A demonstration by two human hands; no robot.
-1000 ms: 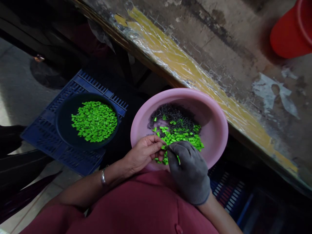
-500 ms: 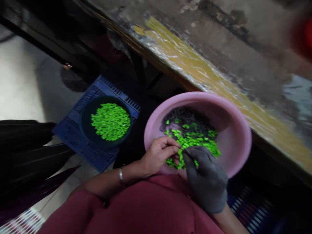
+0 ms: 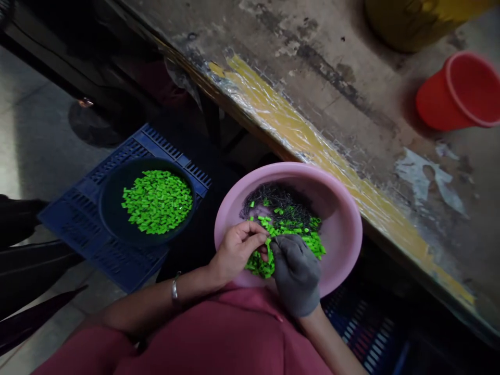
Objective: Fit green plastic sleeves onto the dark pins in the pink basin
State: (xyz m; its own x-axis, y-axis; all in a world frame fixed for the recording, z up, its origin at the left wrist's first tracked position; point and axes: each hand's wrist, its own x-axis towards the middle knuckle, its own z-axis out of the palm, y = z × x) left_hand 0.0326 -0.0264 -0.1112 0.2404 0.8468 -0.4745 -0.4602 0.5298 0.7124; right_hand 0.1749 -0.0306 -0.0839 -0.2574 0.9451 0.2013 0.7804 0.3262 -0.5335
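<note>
Over the near side of a pink basin (image 3: pixel 344 229), my bare left hand (image 3: pixel 236 250) is closed in a pinch. A small green plastic piece (image 3: pixel 267 241) shows at its fingertips. My right hand (image 3: pixel 297 271), in a grey glove, is closed too, its fingertips meeting the left ones; what they pinch is too small to make out. Below the hands lie many loose green plastic pieces (image 3: pixel 312 244). Behind these, a tangle of thin dark pins or wires (image 3: pixel 291 198) covers the basin's far side.
On the left, a dark round bowl (image 3: pixel 111 213) full of green pieces rests on a blue slatted plastic crate (image 3: pixel 70 219). A worn workbench (image 3: pixel 351 120) with a yellow taped edge runs diagonally beyond the basin. On it stand a red cup (image 3: pixel 437 101) and a yellow container (image 3: pixel 410 26).
The camera view has swung right, bringing the whole red cup and the yellow container into sight. Both hands stay pinched together over the basin.
</note>
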